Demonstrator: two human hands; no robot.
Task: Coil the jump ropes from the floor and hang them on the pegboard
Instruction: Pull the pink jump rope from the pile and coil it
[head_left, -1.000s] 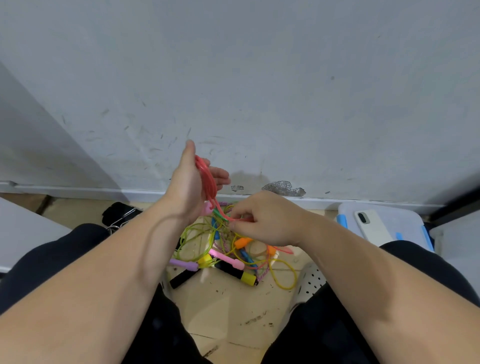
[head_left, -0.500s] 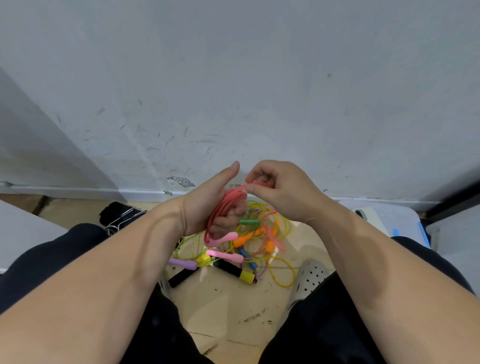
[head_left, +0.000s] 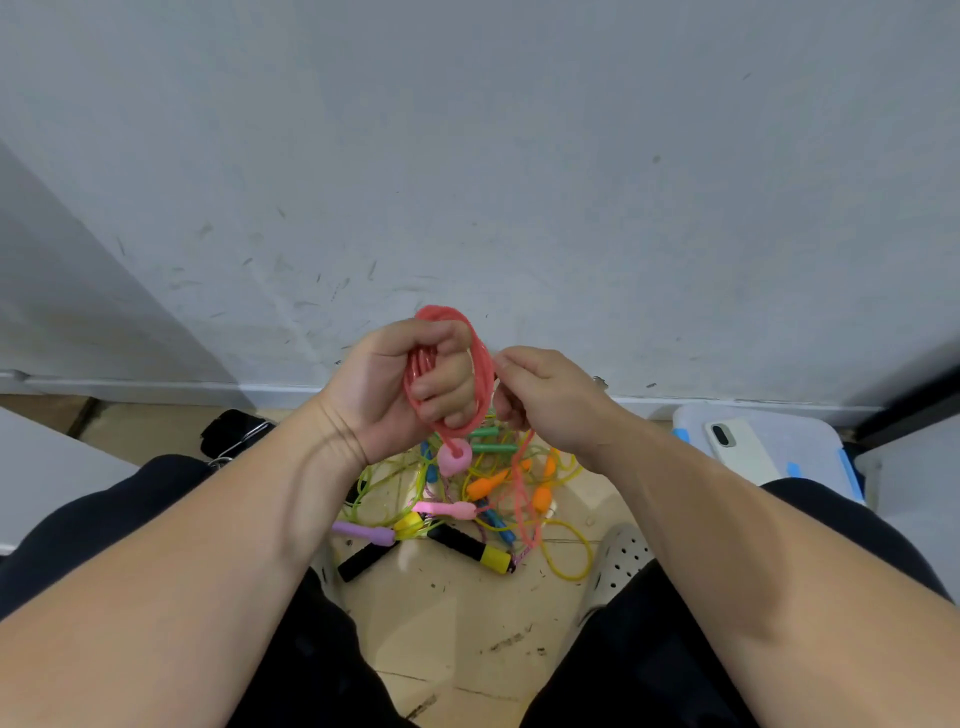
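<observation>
head view is showing the pink jump rope (head_left: 482, 366) looping in several turns around the curled fingers (head_left: 441, 382) of the left hand (head_left: 384, 395), which is clenching the coil in front of the wall (head_left: 467, 156). its pink handle (head_left: 454, 458) is dangling just below that fist. the right hand (head_left: 553, 402), just right of the coil, is pinching the free strand, which is trailing down into the tangled pile of ropes (head_left: 488, 486) on the floor (head_left: 457, 613). the cord is looking light, thin and limp, probably springy enough to uncoil, so bunching the turns in the fist and feeding slack close to the coil is seeming wise. the pegboard is not showing.
</observation>
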